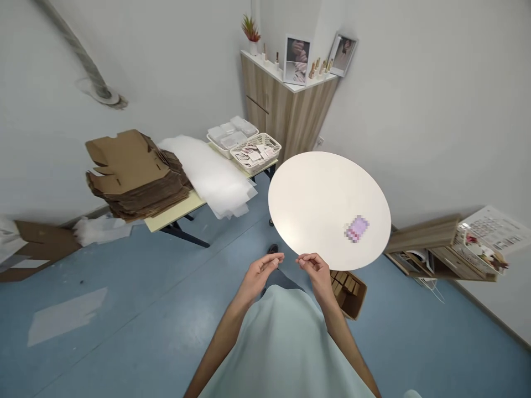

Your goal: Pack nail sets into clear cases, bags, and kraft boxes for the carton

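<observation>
Both my hands are raised in front of my body, apart from each other, near the edge of a round white table (pixel 315 193). My left hand (pixel 260 275) is closed, thumb tip close to the fingertips, and nothing shows in it. My right hand (pixel 315 271) is closed in a similar loose pinch by the table's near rim, with no object visible between the fingers. On the table's right side lies a small purple and pink item (pixel 357 228), blurred into blocks, so its kind cannot be made out.
Left, a yellow table (pixel 176 211) carries stacked flat cardboard boxes (pixel 133 171), white foam sheets (pixel 211 177) and two white baskets (pixel 255 166). An open carton (pixel 352 301) stands below the round table. A wooden cabinet (pixel 269 94) fills the corner; a low shelf (pixel 440 249) is right.
</observation>
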A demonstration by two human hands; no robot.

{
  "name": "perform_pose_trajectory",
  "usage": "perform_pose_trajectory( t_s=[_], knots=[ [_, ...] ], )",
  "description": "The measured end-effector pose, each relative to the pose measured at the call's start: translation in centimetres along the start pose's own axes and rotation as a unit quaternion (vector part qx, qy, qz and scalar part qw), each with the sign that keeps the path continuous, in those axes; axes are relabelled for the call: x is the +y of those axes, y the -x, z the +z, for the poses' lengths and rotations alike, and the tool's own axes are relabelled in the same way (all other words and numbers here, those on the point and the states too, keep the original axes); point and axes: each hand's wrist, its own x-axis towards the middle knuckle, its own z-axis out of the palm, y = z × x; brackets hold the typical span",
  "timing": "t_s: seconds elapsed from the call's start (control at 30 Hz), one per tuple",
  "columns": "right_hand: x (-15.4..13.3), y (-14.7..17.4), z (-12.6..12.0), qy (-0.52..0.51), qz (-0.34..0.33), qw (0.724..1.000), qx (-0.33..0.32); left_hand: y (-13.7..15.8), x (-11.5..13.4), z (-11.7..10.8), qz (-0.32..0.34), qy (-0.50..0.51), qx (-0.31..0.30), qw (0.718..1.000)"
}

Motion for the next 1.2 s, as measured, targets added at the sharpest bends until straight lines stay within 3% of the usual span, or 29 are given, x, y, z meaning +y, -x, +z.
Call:
perform_pose_trajectory(
  t_s=[0.13, 0.27, 0.5, 0.7, 1.0, 1.07, 1.2],
  knots=[
    [-0.3, -5.0, 3.8, -0.013, 0.017, 1.0, -0.01, -3.6, 2.3, -3.8, 0.006, -0.013, 0.025, 1.0],
    [-1.0, -10.2, 7.3, -0.028, 0.03, 0.999, -0.016, -8.2, 6.2, -7.3, 0.006, -0.053, 0.042, 0.998],
    [-3.5, -18.8, 11.5, -0.046, 0.03, 0.998, -0.04, -16.9, 11.8, -12.6, 0.013, -0.094, 0.082, 0.992],
    [-5.2, -23.5, 13.2, -0.041, 0.04, 0.998, -0.013, -23.0, 13.0, -15.9, 0.006, -0.121, 0.095, 0.988],
    [-7.9, -26.6, 15.0, -0.019, 0.052, 0.996, 0.068, -34.1, 13.5, -21.2, 0.031, -0.246, 0.075, 0.966],
    [-8.5, -27.0, 15.9, -0.016, 0.046, 0.994, 0.097, -37.3, 13.7, -22.3, 0.056, -0.302, 0.067, 0.949],
    [-9.3, -27.7, 18.3, -0.009, 0.031, 0.987, 0.157, -43.8, 13.9, -24.2, 0.109, -0.453, 0.057, 0.883]
  ],
)
